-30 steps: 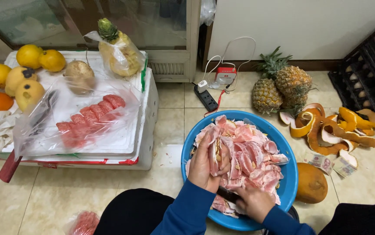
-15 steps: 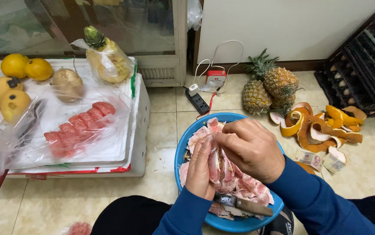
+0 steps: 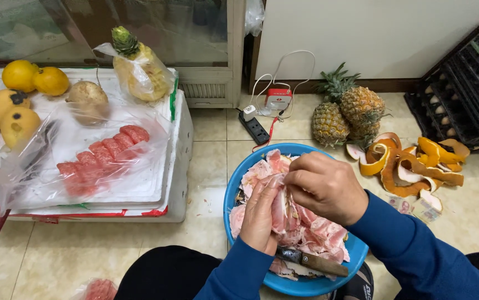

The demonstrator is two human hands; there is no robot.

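A blue basin (image 3: 234,191) on the floor holds a heap of pink pomelo flesh and membrane (image 3: 312,233). My left hand (image 3: 259,216) holds a piece of pink pomelo (image 3: 280,210) upright over the heap. My right hand (image 3: 325,186) comes from the right and pinches the top of that same piece. A knife with a wooden handle (image 3: 313,261) lies in the basin near my left wrist. Both sleeves are blue.
A white foam box (image 3: 175,166) at left carries a clear bag of peeled pink segments (image 3: 103,158), yellow fruits (image 3: 20,75) and a bagged pineapple (image 3: 139,66). Two pineapples (image 3: 345,111), orange peels (image 3: 403,161), a power strip (image 3: 255,126) and black crates (image 3: 462,105) lie beyond.
My right hand rose from the basin's near edge to the top of the piece my left hand holds. The view shifted slightly, and the knife now shows in the basin.
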